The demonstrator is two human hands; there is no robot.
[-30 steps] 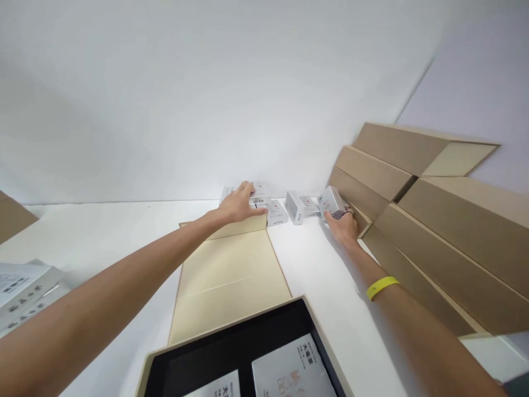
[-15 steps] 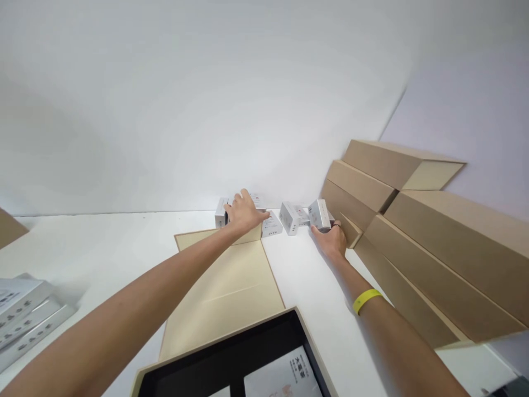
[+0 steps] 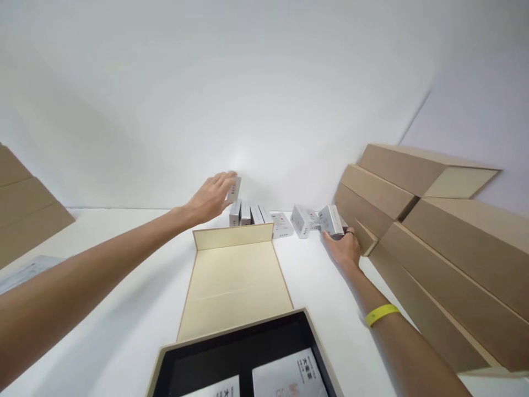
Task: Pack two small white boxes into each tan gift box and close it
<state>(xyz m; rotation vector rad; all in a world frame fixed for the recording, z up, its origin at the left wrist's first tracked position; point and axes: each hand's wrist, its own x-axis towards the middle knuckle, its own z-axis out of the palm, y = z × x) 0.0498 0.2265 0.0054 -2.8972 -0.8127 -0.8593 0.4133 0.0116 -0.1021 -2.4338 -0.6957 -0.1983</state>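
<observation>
My left hand (image 3: 215,194) grips a small silver-white box (image 3: 234,189), lifted above a row of similar upright boxes (image 3: 250,213) by the wall. On the right, my right hand (image 3: 342,245) is closed round another small silver box (image 3: 331,220), tilted up at the back of the table. Between the hands lie a flat small box (image 3: 282,225) and a standing one (image 3: 301,221). Nearest me is an open gift box (image 3: 308,322) with a black inside; its cream lid (image 3: 235,286) is folded back flat. Two white printed boxes (image 3: 285,377) sit in it, partly cut off.
Brown cardboard gift boxes (image 3: 446,237) are stacked along the right side, close to my right arm. More brown boxes (image 3: 28,204) stand at the left edge. A white packet (image 3: 31,270) shows partly behind my left forearm. The white wall (image 3: 231,99) rises behind.
My left hand has risen and moved left, lifting a small box out of the row. My right hand keeps its box. The view has shifted, showing more brown boxes at left.
</observation>
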